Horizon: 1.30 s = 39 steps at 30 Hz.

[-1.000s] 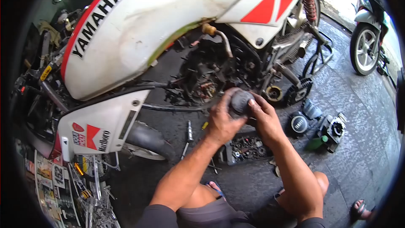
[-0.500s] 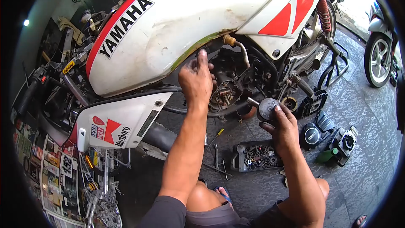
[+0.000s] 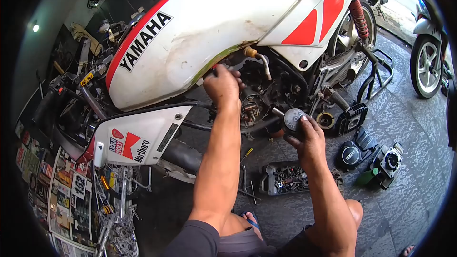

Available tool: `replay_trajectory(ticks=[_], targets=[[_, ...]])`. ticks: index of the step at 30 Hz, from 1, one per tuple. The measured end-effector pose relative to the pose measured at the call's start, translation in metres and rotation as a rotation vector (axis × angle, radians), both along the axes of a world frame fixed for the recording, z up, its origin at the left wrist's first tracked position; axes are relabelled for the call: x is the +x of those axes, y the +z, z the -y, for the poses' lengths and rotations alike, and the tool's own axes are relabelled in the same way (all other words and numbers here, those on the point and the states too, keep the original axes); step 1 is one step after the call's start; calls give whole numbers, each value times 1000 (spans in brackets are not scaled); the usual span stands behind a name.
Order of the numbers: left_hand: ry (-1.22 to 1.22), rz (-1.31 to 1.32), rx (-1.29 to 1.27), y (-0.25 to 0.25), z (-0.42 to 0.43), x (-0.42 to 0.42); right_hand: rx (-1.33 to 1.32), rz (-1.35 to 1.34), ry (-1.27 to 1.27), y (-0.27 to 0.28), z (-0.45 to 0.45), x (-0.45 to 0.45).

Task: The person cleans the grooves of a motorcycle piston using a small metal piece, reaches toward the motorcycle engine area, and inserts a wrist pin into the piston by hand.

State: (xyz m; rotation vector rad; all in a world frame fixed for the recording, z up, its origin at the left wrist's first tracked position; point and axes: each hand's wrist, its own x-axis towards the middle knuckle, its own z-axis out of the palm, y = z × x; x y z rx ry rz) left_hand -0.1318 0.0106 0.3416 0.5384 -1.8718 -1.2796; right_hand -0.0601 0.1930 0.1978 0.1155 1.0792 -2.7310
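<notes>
My right hand (image 3: 307,138) grips a round grey metal piston (image 3: 296,119), its flat crown facing up and a short pin sticking out to the left. My left hand (image 3: 222,85) is closed, fingers curled, just under the lower edge of the white fuel tank (image 3: 190,38). Whatever it may hold is hidden; a small bit of red shows by its fingertips. Beyond both hands lies the opened, dirty engine (image 3: 252,102) of the motorcycle, with a bent metal pipe (image 3: 264,66) above it.
A tray (image 3: 268,181) of small hardware sits on the floor below my right hand. A Yamaha engine cover (image 3: 351,153), a cylinder part (image 3: 391,159) and a green bottle (image 3: 367,176) lie to the right. A screwdriver (image 3: 247,153) lies left of the tray.
The view has shifted slightly. My left thumb no longer points up, and that hand has curled in lower beneath the tank edge. My right hand still holds the piston, a little further left.
</notes>
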Motion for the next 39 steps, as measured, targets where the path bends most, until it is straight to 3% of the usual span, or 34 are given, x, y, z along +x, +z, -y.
replay_trajectory(ticks=[2, 3, 5, 6, 7, 9, 11, 14, 15, 17, 19, 21, 23, 26, 30, 32, 33, 35, 39], targets=[[-187, -366, 842, 0, -10, 0, -22, 27, 13, -3, 1, -1], [-192, -368, 840, -2, -7, -6, -25, 23, 10, -4, 1, -2], [-572, -644, 1372, -17, 13, -26, -80, 42, 27, -6, 1, -4], [-784, -738, 1408, -25, 18, -30, -85, 31, 26, -7, 1, -6], [-786, -742, 1401, -30, 18, -29, -99, 48, 34, -9, 1, -4], [-1097, -867, 1524, -33, 13, -33, -114, 43, 33, -11, -1, -9], [-1133, -867, 1499, -38, 13, -31, -109, 66, 36, -15, -1, -9], [-401, -433, 1055, -21, -10, -5, -123, 74, 32, -11, -3, -9], [-401, -433, 1053, -23, -5, -4, -127, 67, 23, -10, -5, -9], [-168, -229, 424, -26, 8, 2, -121, 59, 10, -5, -7, -7], [-122, -214, 301, -23, 11, 5, -130, 55, -8, -4, -9, -7], [1, -103, -105, -21, 17, 8, -132, 58, -4, -6, -10, -9], [107, -179, -384, -40, 44, -15, -133, 61, 2, -8, -8, -11], [242, -120, -540, -40, 39, -16, -152, 47, 15, -10, -6, -11], [277, -154, -599, -42, 36, -21, -132, 61, 18, -13, -3, -10], [114, -135, -349, -38, 30, -14, -129, 67, 27, -12, -2, -10], [113, -133, -350, -34, 25, -10, -127, 66, 27, -12, -2, -10], [-36, -105, -43, -28, 14, 0, -126, 64, 23, -12, -1, -10], [-220, -17, 198, -41, 6, 21, -114, 42, 31, -11, -2, -9]])
